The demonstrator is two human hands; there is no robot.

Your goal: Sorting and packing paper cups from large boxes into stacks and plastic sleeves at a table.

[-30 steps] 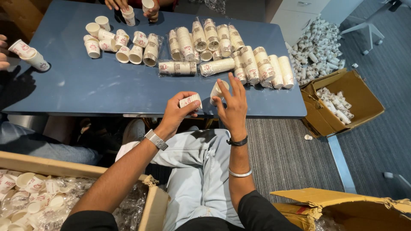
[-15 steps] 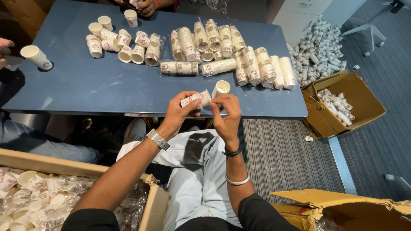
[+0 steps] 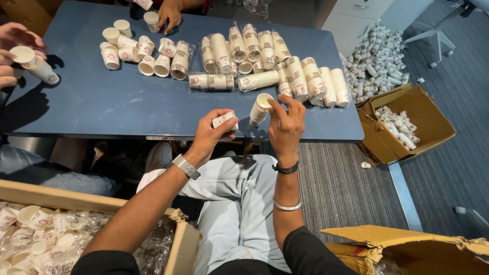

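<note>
My left hand [image 3: 210,133] grips a short stack of small white paper cups [image 3: 224,120] with red print, held sideways over the near edge of the blue table [image 3: 102,102]. My right hand [image 3: 286,125] holds a longer stack of the same cups [image 3: 260,109] by its open top end, tilted with its foot toward the table. The two stacks are a little apart. A metal watch sits on my left wrist, a black band and a silver bangle on my right forearm.
Wrapped sleeves of cups [image 3: 265,51] and loose stacks [image 3: 145,51] lie across the table's far half. Another person's hands [image 3: 12,51] hold cups at the left; a third hand [image 3: 170,12] rests at the far edge. Cardboard boxes of cups stand at my left [image 3: 41,234] and right [image 3: 402,122].
My right hand has gone from an open palm to gripping the longer cup stack and has shifted right, pulling it away from the short stack in my left hand.
</note>
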